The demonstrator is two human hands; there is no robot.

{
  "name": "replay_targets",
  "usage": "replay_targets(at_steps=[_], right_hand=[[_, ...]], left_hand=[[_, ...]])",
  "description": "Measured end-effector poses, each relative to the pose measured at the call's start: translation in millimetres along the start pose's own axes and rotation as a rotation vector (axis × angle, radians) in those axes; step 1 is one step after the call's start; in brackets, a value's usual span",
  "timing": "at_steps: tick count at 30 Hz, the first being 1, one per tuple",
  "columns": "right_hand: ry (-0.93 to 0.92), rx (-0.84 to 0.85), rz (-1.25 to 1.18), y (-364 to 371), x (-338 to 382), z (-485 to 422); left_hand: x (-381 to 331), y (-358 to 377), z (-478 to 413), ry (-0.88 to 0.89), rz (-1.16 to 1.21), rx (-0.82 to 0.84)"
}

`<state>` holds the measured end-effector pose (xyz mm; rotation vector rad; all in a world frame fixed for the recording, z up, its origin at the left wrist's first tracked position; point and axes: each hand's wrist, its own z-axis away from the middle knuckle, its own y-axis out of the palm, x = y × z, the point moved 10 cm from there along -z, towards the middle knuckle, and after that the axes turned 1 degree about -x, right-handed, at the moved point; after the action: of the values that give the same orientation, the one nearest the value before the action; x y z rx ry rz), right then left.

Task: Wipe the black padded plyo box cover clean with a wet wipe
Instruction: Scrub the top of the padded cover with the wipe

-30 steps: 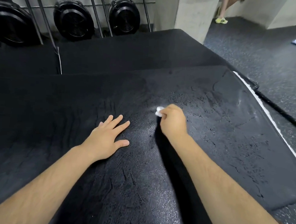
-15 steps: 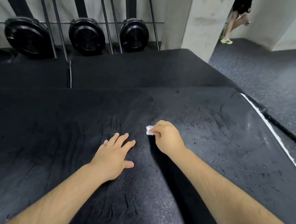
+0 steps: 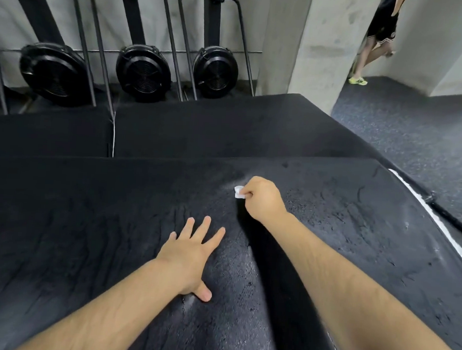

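— Pinching what, the right hand [image 3: 263,200]?
— A small white wet wipe [image 3: 239,192], touching the black padded plyo box cover [image 3: 88,221] near its far edge.
— And the left hand [image 3: 191,255]?
— Flat on the cover, fingers straight and spread, nearer the body, holding nothing.
— Behind?
— Three black fan flywheels [image 3: 143,72] against the wall, a concrete pillar [image 3: 311,45] beside them.

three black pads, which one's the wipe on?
The nearest pad, cracked and glossy: left hand flat on it, right hand pinching the wipe against it. The two pads behind are matte, untouched.
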<state>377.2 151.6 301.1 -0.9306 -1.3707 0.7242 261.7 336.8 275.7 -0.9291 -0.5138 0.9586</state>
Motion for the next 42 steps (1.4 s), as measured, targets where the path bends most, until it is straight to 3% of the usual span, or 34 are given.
replay_targets(at_steps=[6, 12, 25, 31, 35, 42], right_hand=[[0.01, -0.011, 0.032, -7.2, 17.2, -65.4], [0.078, 0.087, 0.055, -6.4, 29.3, -111.7], [0.018, 0.025, -0.111, -2.3, -11.9, 67.6], [-0.095, 0.045, -0.103, 9.2, -12.9, 143.5], [-0.124, -0.007, -0.085, -2.7, -15.9, 125.2], [0.019, -0.014, -0.006, -15.3, -25.6, 31.9]], left_hand=[[-4.7, 7.2, -5.4, -0.019, -0.027, 0.059], [0.9, 6.8, -6.5, -0.033, -0.049, 0.094], [-0.2, 3.2, 4.1, -0.016, -0.037, 0.049], [-3.2, 0.6, 13.9, -0.013, -0.015, 0.029], [-5.5, -2.2, 14.3, -0.035, -0.031, 0.032], [-16.1, -16.7, 9.3, -0.014, -0.235, 0.092]])
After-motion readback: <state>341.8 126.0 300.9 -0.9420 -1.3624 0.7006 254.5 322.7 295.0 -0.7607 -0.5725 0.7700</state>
